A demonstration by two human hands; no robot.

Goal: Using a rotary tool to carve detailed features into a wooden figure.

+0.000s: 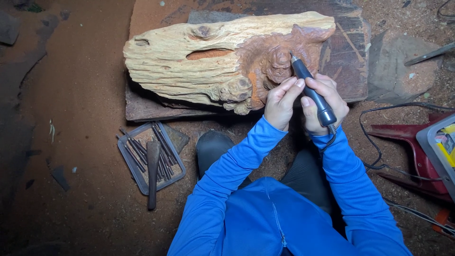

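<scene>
**A:** So where are we at with the carving? Our right hand (pixel 321 103) has its fingers wrapped tight round the black rotary handpiece (pixel 313 92), and the tip sits right on the reddish carved patch (pixel 279 59) of the big pale driftwood chunk (pixel 222 59). Our left hand (pixel 280 102) is curled narrow, fingertips pressing on the tool barrel just above the right thumb, so it's steadying more than gripping.

**B:** Yep, and the wood lies across a dark plank (pixel 346 47) on the dirt floor (pixel 80 95). The plank's right edge sticks out past the wood, and its front edge peeks out under the chunk's lower left side.

**A:** How much room have we got? On the left there's plenty of bare dirt between the wood and the tool tray (pixel 142 175), which holds dark chisels plus a wooden-handled tool (pixel 152 170) lying over its front rim.

**B:** Right side is tighter. The handpiece cord (pixel 374 137) loops off our wrist toward the red stool (pixel 412 151), and a grey box (pixel 438 147) sits at the frame edge beside it. Our knees (pixel 213 147) are tucked right up near the plank's front edge, well apart from the tray.
</scene>
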